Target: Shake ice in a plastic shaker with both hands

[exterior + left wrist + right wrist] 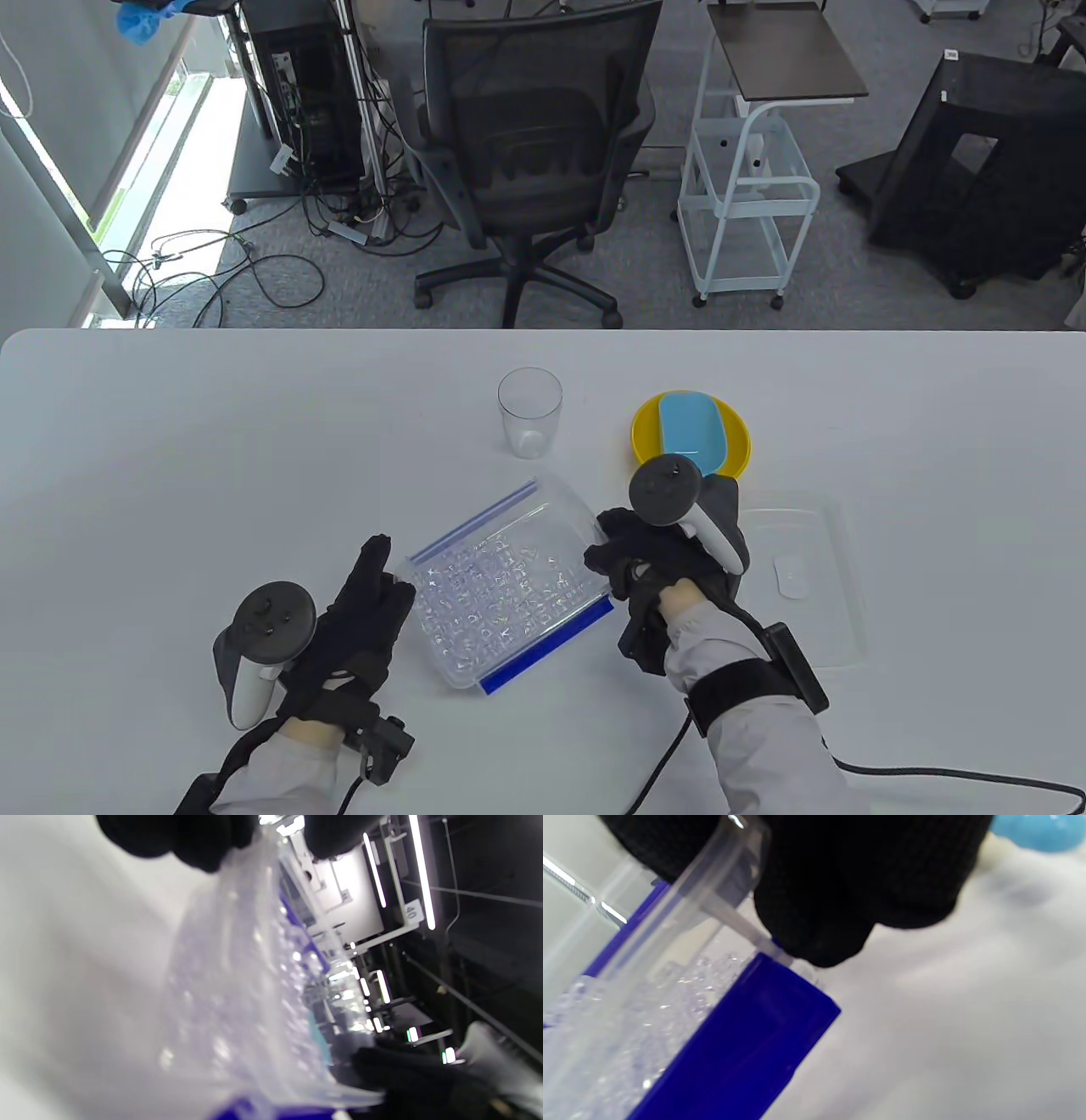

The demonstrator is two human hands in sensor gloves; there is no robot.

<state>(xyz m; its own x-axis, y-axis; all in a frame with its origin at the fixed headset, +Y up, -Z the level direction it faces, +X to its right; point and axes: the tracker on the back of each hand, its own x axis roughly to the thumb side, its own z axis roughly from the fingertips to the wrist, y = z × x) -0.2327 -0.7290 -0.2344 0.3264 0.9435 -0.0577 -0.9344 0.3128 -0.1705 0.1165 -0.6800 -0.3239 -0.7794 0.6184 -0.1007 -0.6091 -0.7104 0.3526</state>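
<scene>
Currently the ice-filled clear shaker (509,590), tilted just above the table (170,441), is gripped by right hand (670,552) and pressed by left hand (356,620), so shaking seems underway; both-sided hold needed next.

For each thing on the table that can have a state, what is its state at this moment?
Plastic shaker: holds ice, lid off, tilted, gripped on both sides.
Lid: lies flat on the table, right of the shaker.
Clear cup: upright, looks empty.
Yellow plate: carries a blue dish.
Blue dish: lies in the plate, looks empty.
Left hand: holds the shaker's left side.
Right hand: grips the shaker's right rim.
</scene>
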